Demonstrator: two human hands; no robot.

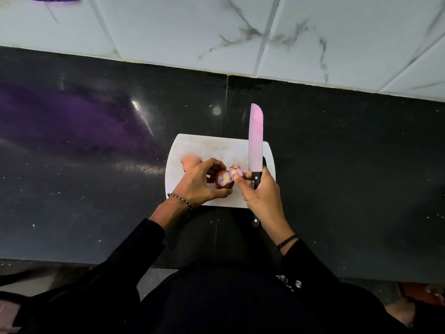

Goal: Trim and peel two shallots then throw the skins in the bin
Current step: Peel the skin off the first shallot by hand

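Note:
On a white cutting board (204, 145) my left hand (199, 184) grips a purple shallot (224, 180) whose cut end shows pale flesh. My right hand (261, 194) holds a black-handled knife (255, 138) with the blade pointing away from me, and its thumb and forefinger pinch a trimmed piece of shallot (234, 172) right beside the cut end. A second shallot (191, 160), unpeeled, lies on the board just behind my left hand.
The board sits on a dark polished countertop (96, 165) that runs to a white marble-tiled wall (289, 32). The counter's front edge is near my body. A reddish object (423, 292) shows at the lower right on the floor.

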